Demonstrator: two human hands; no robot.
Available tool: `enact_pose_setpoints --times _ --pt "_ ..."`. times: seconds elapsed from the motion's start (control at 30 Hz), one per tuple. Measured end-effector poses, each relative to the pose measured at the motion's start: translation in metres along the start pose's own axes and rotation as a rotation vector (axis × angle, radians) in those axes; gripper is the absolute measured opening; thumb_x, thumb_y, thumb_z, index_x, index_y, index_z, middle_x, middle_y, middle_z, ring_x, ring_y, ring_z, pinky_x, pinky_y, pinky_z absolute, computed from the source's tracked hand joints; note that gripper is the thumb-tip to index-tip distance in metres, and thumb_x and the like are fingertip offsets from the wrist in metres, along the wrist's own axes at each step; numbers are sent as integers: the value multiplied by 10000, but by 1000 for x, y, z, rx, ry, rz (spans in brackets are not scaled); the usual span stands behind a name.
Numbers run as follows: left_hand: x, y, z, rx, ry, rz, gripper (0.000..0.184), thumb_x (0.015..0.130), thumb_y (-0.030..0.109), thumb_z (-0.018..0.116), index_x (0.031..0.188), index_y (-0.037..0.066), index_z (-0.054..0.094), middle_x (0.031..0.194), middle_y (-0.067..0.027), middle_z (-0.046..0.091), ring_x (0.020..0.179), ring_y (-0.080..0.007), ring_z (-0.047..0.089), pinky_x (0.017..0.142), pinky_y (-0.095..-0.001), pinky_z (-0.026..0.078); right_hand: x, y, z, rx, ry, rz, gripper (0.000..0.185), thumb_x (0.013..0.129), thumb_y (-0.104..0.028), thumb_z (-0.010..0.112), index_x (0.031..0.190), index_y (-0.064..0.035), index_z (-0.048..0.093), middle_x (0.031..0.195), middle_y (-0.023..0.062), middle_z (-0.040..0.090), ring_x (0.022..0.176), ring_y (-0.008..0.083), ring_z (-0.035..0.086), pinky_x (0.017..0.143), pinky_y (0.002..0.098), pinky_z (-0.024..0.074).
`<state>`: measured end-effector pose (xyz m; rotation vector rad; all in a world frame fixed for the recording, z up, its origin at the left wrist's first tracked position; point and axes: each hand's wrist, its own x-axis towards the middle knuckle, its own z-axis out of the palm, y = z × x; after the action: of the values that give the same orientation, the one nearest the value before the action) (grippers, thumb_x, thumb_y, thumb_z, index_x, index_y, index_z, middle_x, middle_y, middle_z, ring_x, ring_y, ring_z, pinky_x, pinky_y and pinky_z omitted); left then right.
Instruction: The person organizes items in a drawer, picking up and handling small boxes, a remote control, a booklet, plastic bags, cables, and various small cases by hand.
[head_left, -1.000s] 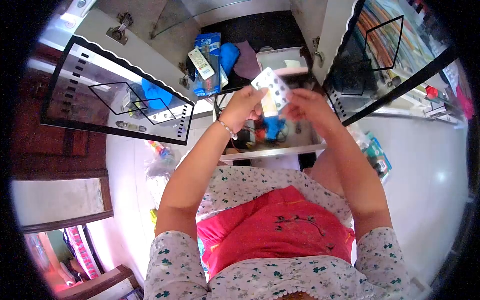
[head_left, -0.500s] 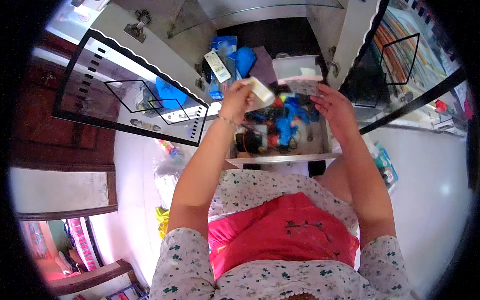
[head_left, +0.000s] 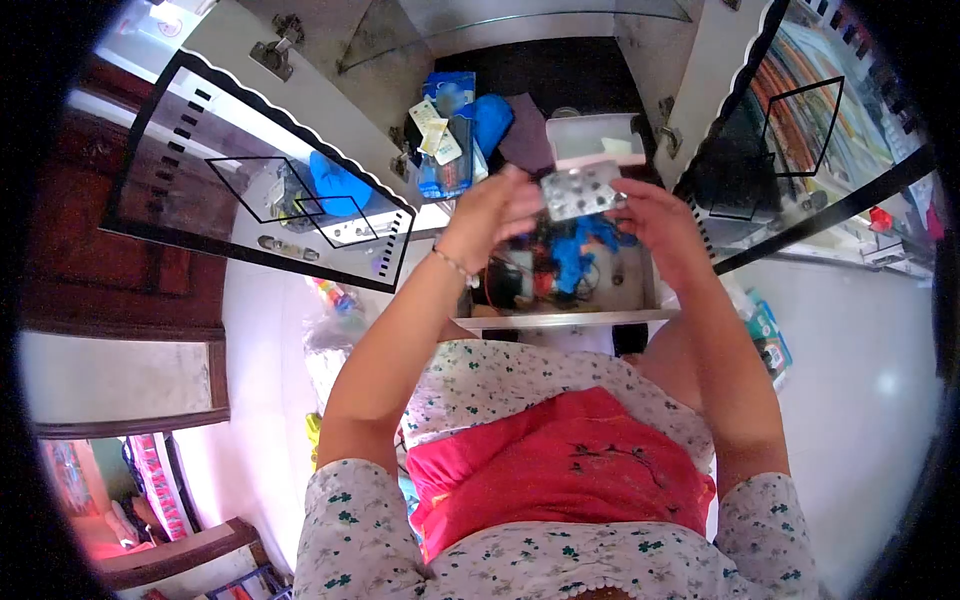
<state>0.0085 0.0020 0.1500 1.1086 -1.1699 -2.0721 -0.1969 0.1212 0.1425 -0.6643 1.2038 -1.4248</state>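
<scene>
Okay, my right hand [head_left: 662, 222] has the silver blister pack [head_left: 576, 193] by its right end, fingers closed in a pinch, pack hanging over the open drawer [head_left: 570, 320]. My left hand [head_left: 495, 212] is blurred, fingers loosely spread just beside the pack's other end, gripping nothing I can see; can't tell if they touch it. Main risk, I'd say: I hold one edge only, so a bump from my left fingers or the white box [head_left: 598, 147] just behind could drop it onto the blue item [head_left: 572, 262] below.
</scene>
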Motion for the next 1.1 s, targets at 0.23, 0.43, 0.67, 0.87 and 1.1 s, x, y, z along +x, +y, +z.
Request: enact_pose_setpoints --times 0.23,0.43,0.67,0.87,1.1 --pt "-28 -3 -18 229 -99 68 220 855 180 553 1022 40 527 916 -36 579 817 -138 598 649 -237 491 1 4 27 -51 -95 7 270 832 -69 490 1089 -27 558 1044 75 594 932 180 581 769 274 432" --pt "-75 -2 -91 163 103 96 206 847 187 560 991 42 536 849 -9 558 724 -94 566 591 -208 457 4 9 34 -51 -112 15 316 846 -106 490 1157 -50 500 1126 84 559 991 188 553 822 291 421" --pt "-129 -46 -164 -21 250 125 172 863 157 533 994 46 540 851 3 564 694 -86 561 592 -207 466 5 16 38 -90 -44 71 345 863 -188 501 1182 -58 482 1160 87 534 1025 205 518 866 328 385" --pt "-157 -63 -187 4 362 95 197 867 148 525 1031 39 528 878 -7 570 710 -76 563 596 -205 473 3 20 37 -113 -60 71 383 852 -185 514 1207 -53 455 1166 89 526 1031 197 509 857 321 384" --pt "-169 -66 -183 -38 400 180 163 852 165 549 966 48 548 776 10 570 698 -88 583 572 -210 452 8 26 29 -87 -111 65 407 847 -188 521 1220 -46 439 1176 97 516 1026 198 512 850 321 389"
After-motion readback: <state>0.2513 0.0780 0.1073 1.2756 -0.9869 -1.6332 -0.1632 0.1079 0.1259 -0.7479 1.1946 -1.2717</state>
